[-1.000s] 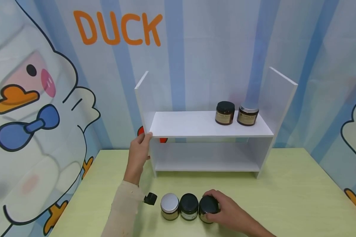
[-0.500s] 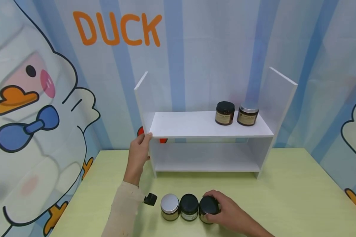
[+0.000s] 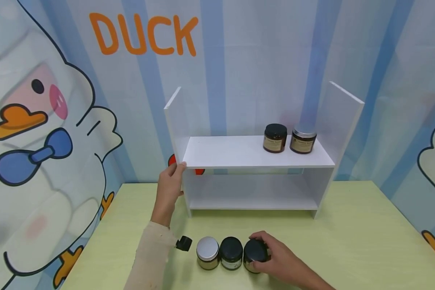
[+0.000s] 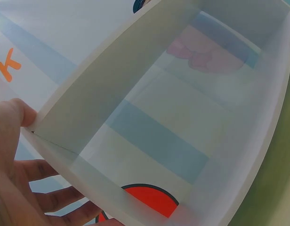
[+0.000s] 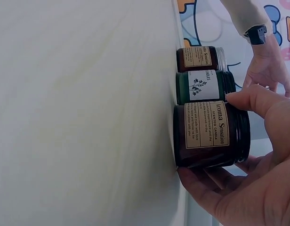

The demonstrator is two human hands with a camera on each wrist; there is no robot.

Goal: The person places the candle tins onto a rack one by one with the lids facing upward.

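Behind the pale green counter [image 3: 348, 241] a blue-striped backdrop [image 3: 239, 60] is hung, printed with cartoon ducks and the orange word DUCK. At twelve o'clock on the counter a white two-tier shelf unit [image 3: 253, 161] is placed, and toward the two o'clock end of its upper board two brown jars are stood just beside each other, one with a black lid [image 3: 275, 138] and one with a silver lid [image 3: 302, 140]. The shelf unit's left side panel is gripped by the left hand [image 3: 170, 189], the thumb laid on the front edge and the fingers [image 4: 51, 200] curled behind the panel. At six o'clock, near the counter's front edge, three jars are lined up touching: a silver-lidded jar [image 3: 208, 252], a green jar [image 3: 230, 253] with a black lid, and a brown labelled jar [image 3: 254, 255] at the row's right end. That brown labelled jar is clasped by the right hand [image 3: 280, 262], the fingers [image 5: 206, 181] wrapped round its side and the thumb pressed against it.
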